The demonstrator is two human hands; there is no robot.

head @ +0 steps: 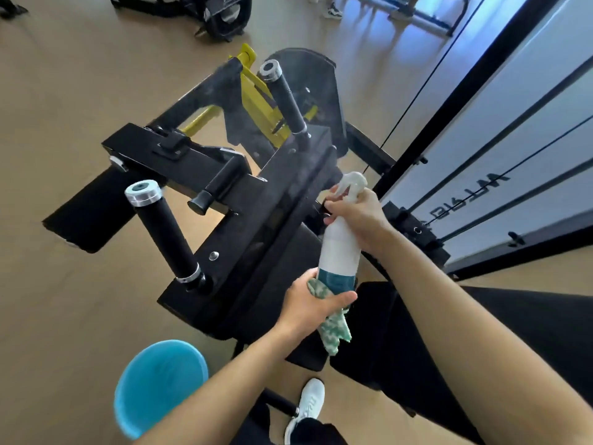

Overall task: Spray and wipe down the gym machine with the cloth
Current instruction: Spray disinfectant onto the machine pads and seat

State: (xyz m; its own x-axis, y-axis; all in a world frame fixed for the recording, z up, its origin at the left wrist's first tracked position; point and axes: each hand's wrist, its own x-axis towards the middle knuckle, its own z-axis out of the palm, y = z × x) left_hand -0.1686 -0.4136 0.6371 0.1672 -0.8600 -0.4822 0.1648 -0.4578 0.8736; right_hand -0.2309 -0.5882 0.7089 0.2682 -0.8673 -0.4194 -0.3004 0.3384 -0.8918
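A white shoe and a blue bucket stand on the floor beneath the forearms. The left hand curls its fingers round a green-and-white cloth and the base of a white spray bottle. The right hand grips the bottle's neck, its fingers curled at the trigger, just above the black gym machine.

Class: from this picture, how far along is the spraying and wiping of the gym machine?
Done: nothing looks wiped yet. In hand: spraying. The right hand grips the spray bottle at its trigger, aimed at the gym machine, where mist hangs. Left: wiping. The left hand holds the bunched cloth under the bottle, off the machine.
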